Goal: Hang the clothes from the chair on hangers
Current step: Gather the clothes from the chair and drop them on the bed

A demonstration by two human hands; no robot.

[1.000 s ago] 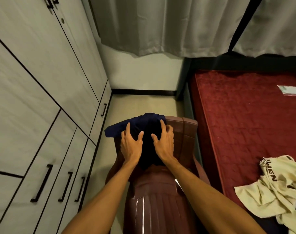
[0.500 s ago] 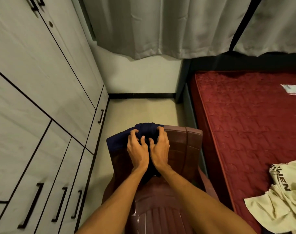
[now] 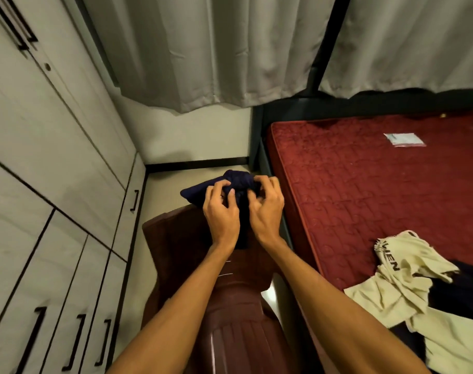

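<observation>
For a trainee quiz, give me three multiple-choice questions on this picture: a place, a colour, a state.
1. Where lies the crumpled cream T-shirt? A red quilted mattress; B floor; C hanger.
2. Colour of the bunched garment by the brown plastic chair's back? A white; B dark navy; C red.
3. The left hand and right hand? A both grip the garment; B both open; C only left grips.
1 A, it rests on the mattress; 2 B, dark blue cloth shows; 3 A, both hands' fingers curl round it.
</observation>
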